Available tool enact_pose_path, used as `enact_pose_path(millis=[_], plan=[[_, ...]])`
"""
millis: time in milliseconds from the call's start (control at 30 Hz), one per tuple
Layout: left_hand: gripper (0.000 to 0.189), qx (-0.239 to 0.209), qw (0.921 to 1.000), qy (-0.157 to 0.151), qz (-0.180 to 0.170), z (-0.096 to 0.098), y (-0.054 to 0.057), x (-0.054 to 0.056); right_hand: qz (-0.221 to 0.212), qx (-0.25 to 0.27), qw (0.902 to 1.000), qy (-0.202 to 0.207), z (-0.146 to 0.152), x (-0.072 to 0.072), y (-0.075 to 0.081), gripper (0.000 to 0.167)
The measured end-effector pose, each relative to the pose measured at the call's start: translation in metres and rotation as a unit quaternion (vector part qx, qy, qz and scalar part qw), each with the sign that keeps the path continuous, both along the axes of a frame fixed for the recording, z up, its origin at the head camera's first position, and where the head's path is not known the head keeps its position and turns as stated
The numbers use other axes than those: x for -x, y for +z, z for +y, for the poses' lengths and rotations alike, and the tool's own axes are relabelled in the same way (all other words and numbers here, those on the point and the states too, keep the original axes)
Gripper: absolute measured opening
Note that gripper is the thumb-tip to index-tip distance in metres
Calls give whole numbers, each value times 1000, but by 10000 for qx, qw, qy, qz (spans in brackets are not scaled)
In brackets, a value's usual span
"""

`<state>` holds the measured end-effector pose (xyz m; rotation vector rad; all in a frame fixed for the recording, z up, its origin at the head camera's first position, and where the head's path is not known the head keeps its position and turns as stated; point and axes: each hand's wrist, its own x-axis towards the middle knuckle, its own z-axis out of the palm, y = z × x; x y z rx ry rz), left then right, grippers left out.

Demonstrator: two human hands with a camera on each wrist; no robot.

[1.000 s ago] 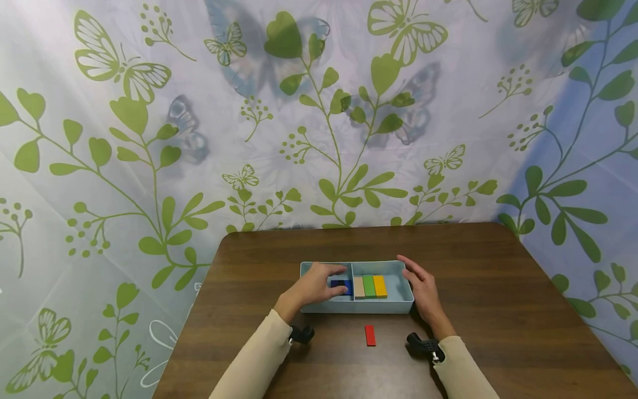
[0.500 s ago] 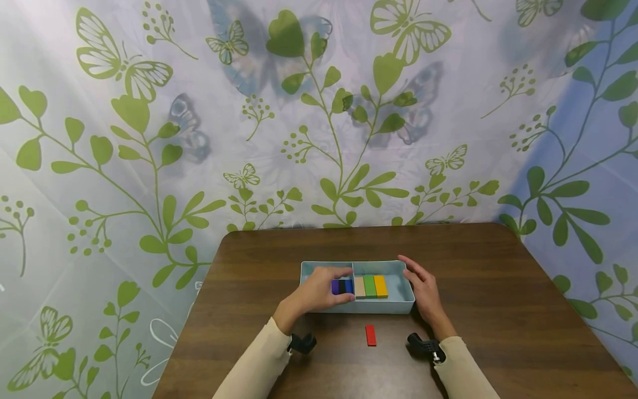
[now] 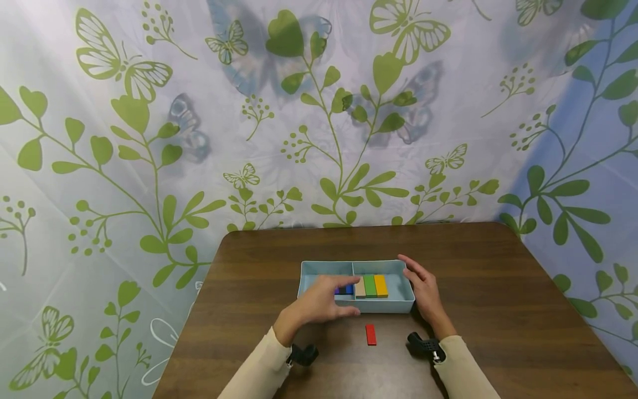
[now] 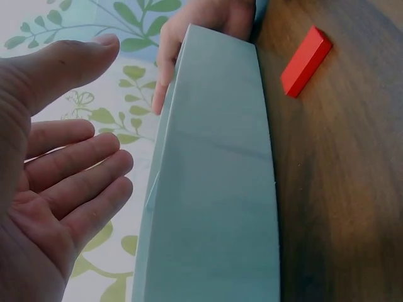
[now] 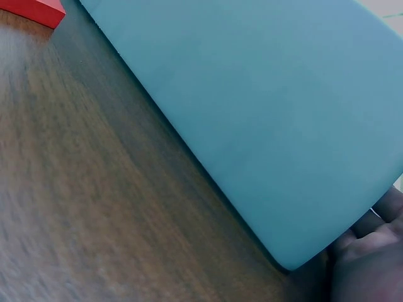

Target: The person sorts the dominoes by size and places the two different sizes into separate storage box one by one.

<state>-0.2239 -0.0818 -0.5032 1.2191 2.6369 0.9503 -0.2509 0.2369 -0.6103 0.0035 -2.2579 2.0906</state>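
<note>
A light blue two-compartment box (image 3: 389,306) sits on the table. My left hand (image 3: 319,299) hovers over its front left wall, thumb and fingers apart with nothing between them. In the left wrist view that hand (image 4: 69,157) is off the box wall (image 4: 214,157), fingers extended. At the box's right end rests my right hand (image 3: 425,291), its fingers along the end wall. A beige block (image 3: 360,288), a green block (image 3: 370,286) and a yellow block (image 3: 380,286) lie side by side in the right compartment. Partly hidden by my left hand, blue (image 3: 349,289) and darker blocks lie in the left compartment.
A red block (image 3: 371,334) lies on the wooden table (image 3: 478,277) in front of the box. Black wrist-camera mounts (image 3: 304,354) stick out from both sleeves. A leaf-patterned cloth (image 3: 309,138) hangs behind the table.
My left hand has come out of the left compartment, moving toward the front of the box and slightly right. My right hand has stayed at the box's right end.
</note>
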Motion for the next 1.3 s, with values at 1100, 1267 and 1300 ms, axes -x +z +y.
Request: enact_pose_path(millis=[1100,1267,1300], plan=[[63,-265,9993,60,-240,23,-45,-48,65,6,10000,-55,0,-1,0,45],[59,-135,9999,1,-59,28,-54,-51,61,67,9999,-50,-1,-1,1,45],[58,-104,9999,-2,-4,29,-56,-52,63,81,9999,-47,-1,-1,1,45]])
